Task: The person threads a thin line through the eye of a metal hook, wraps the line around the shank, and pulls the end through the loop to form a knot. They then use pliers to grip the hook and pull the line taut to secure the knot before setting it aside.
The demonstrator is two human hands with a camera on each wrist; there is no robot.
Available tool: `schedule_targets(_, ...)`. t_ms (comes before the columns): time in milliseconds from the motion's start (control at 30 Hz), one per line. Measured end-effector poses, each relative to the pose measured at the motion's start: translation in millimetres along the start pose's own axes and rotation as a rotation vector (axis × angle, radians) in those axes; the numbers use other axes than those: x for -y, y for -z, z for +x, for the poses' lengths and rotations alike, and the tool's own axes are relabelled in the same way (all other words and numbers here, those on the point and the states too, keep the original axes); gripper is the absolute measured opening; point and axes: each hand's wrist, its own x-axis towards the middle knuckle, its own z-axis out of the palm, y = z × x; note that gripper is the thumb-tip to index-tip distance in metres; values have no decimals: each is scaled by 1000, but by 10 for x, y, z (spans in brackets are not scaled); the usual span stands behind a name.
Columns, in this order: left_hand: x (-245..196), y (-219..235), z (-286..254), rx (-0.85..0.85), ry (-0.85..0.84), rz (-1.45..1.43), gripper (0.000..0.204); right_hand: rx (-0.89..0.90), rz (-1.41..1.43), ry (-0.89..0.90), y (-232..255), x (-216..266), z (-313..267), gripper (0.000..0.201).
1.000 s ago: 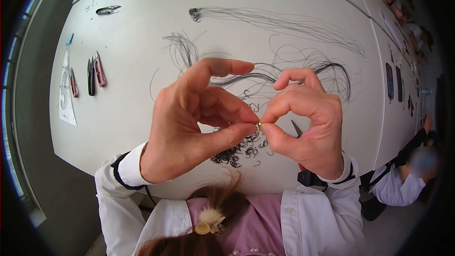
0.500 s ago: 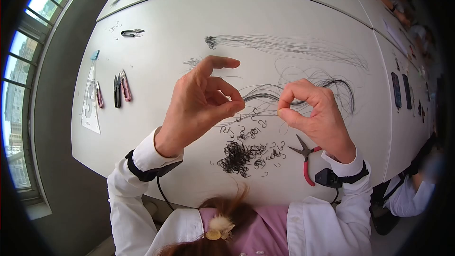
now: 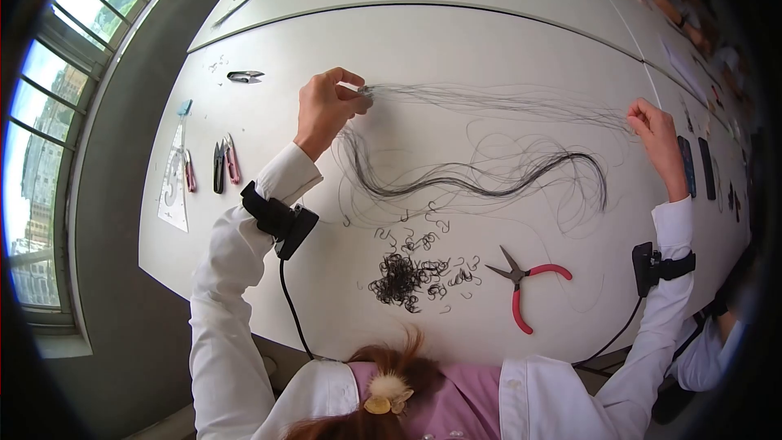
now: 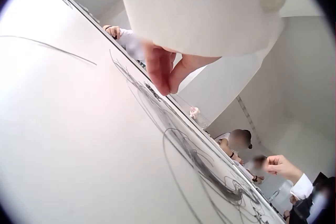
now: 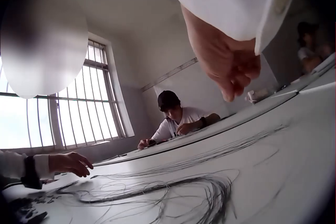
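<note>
I note the left hand [image 3: 330, 110], fingers narrowed, at the hooks [image 3: 366, 92] ending the strand bundle [image 3: 497, 99] on the desk [image 3: 489, 50]; the right hand [image 3: 654, 132] curls by its far end; grip I cannot tell; gentle, level tension should limit tangling.

Smooth strands [image 3: 489, 100], plastic-handled metal pliers [image 3: 516, 275], smooth tabletop [image 3: 456, 41].

Left fingers [image 3: 348, 77], right fingers [image 3: 638, 120] farther apart
</note>
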Motion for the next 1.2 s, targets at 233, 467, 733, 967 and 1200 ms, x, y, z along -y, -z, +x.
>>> schedule_targets(233,114,-38,119,-77,-49,88,21,-129,-284,-19,26,-485,102,8)
schedule_targets(467,9,-55,58,-36,-121,140,21,-212,-313,237,-222,382,63,15)
schedule_targets(733,-38,72,27,-151,-249,293,21,252,178,524,-749,1608,-220,11)
schedule_targets(967,-161,287,-368,-171,-194,275,8,385,189,639,-1123,1835,-429,14)
schedule_targets(1200,-296,345,-703,-121,-273,73,5,272,22,581,-1173,1860,-502,12)
